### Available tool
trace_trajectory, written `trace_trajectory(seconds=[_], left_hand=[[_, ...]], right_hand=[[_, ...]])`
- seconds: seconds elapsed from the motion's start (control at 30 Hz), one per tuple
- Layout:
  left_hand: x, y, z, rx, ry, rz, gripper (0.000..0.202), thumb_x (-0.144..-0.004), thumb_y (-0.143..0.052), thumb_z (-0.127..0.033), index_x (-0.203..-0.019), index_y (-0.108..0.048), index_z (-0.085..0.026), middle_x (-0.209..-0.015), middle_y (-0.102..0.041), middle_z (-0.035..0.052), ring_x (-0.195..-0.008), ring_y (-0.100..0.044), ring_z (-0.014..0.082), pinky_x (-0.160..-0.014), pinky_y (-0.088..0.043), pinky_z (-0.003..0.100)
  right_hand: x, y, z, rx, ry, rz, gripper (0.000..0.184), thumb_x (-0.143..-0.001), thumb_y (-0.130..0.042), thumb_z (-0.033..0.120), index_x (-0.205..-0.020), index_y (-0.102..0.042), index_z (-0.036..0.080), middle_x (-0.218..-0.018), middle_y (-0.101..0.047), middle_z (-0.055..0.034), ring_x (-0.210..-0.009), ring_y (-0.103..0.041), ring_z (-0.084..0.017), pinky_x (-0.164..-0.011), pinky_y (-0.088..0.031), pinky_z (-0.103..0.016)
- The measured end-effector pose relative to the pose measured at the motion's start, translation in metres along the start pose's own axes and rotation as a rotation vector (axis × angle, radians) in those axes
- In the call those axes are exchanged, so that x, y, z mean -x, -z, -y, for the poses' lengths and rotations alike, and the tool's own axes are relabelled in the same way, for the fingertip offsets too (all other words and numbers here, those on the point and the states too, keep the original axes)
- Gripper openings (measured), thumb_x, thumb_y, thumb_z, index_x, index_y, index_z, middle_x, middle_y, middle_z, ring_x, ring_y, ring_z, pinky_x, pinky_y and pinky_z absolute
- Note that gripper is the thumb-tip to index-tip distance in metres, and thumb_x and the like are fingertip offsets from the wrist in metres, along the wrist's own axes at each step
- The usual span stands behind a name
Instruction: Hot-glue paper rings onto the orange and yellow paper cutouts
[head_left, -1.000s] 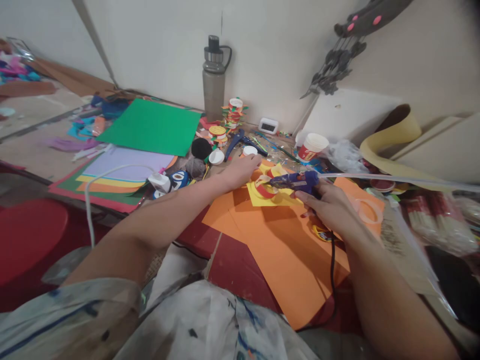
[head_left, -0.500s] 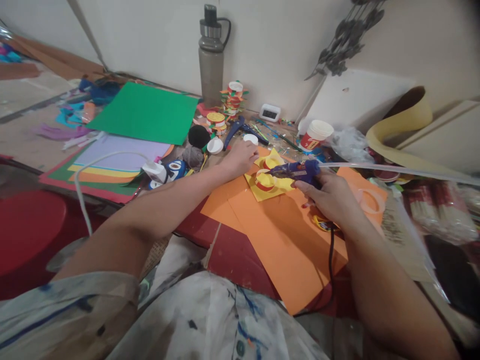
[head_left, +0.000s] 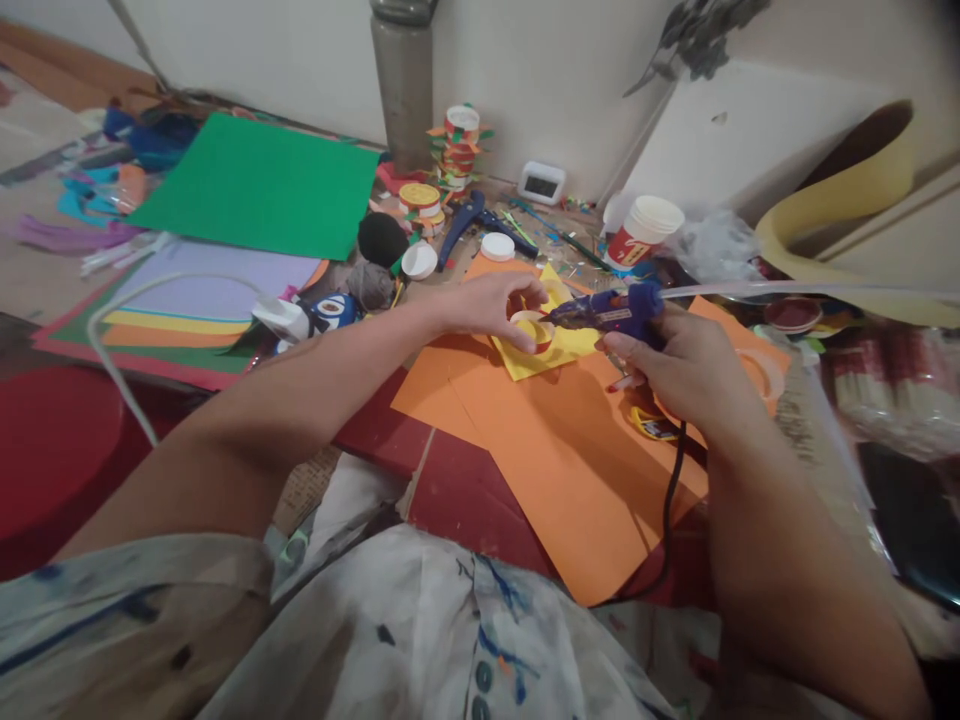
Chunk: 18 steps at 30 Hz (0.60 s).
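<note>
My right hand [head_left: 686, 370] is wrapped around a blue hot glue gun [head_left: 611, 310]. A long translucent glue stick [head_left: 750, 291] extends from its back, and its nozzle points left at a small round piece [head_left: 536, 335] with a yellow and red side. My left hand [head_left: 495, 305] curls around that piece, thumb at its near side and fingers over its far side. Beneath it lies a yellow sheet [head_left: 517, 365], resting on orange sheets [head_left: 570, 470]. A white bottle cap [head_left: 497, 246] sits just beyond my left hand.
Green [head_left: 262, 185] and lilac sheets [head_left: 217, 280] lie stacked at left. A grey bottle [head_left: 405, 95], a decorated stack [head_left: 460, 150], a blue-handled cutter [head_left: 461, 228] and a paper cup [head_left: 643, 232] stand or lie behind. The gun's black cord [head_left: 673, 510] hangs over the front edge.
My left hand has moved from beside the white cap down to the round piece. The view has tilted downward; the glue gun still points at the piece.
</note>
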<state>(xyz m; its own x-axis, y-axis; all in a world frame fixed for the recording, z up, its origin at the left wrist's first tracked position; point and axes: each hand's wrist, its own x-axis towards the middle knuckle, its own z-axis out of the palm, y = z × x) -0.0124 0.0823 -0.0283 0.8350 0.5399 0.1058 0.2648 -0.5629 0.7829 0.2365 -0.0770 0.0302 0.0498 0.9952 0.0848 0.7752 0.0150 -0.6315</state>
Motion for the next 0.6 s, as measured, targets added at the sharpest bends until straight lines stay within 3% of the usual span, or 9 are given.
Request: trace_trajectory(seconds=[0.1, 0.27, 0.4, 0.6], left_hand=[[0.002, -0.005, -0.002, -0.079, -0.015, -0.019, 0.070, -0.063, -0.091, -0.047, -0.122, -0.067, -0.020, -0.128, -0.073, 0.0094, -0.110, -0.069, 0.0242, -0.094, -0.054, 0.034], [0.005, -0.010, -0.006, -0.082, -0.029, -0.033, 0.055, -0.069, -0.083, -0.034, -0.119, -0.065, -0.020, -0.126, -0.074, 0.0100, -0.109, -0.069, 0.0236, -0.094, -0.054, 0.034], [0.007, -0.014, -0.005, -0.035, -0.036, -0.015, 0.067, -0.065, -0.084, -0.029, -0.129, -0.063, -0.021, -0.132, -0.073, 0.0094, -0.114, -0.071, 0.0244, -0.099, -0.056, 0.035], [0.011, -0.018, -0.007, -0.058, -0.054, -0.023, 0.076, -0.062, -0.093, -0.031, -0.131, -0.063, -0.023, -0.135, -0.071, 0.0100, -0.124, -0.069, 0.0278, -0.107, -0.056, 0.040]], right_hand=[[0.002, 0.002, 0.004, 0.000, -0.073, -0.006, 0.023, -0.091, -0.074, 0.048, -0.086, -0.072, 0.025, -0.065, -0.066, -0.0069, -0.068, -0.066, -0.029, -0.063, -0.052, -0.040], [0.003, 0.004, 0.010, -0.004, 0.001, 0.009, 0.028, -0.089, -0.074, 0.053, -0.093, -0.076, 0.025, -0.071, -0.068, -0.0071, -0.079, -0.071, -0.032, -0.068, -0.054, -0.041], [0.004, 0.007, 0.012, 0.031, -0.008, 0.020, 0.028, -0.091, -0.072, 0.049, -0.099, -0.077, 0.024, -0.078, -0.072, -0.0085, -0.080, -0.071, -0.032, -0.071, -0.053, -0.043], [0.003, 0.009, 0.009, 0.096, 0.053, 0.051, 0.025, -0.090, -0.069, 0.050, -0.091, -0.074, 0.025, -0.080, -0.071, -0.0081, -0.085, -0.071, -0.033, -0.075, -0.053, -0.043]])
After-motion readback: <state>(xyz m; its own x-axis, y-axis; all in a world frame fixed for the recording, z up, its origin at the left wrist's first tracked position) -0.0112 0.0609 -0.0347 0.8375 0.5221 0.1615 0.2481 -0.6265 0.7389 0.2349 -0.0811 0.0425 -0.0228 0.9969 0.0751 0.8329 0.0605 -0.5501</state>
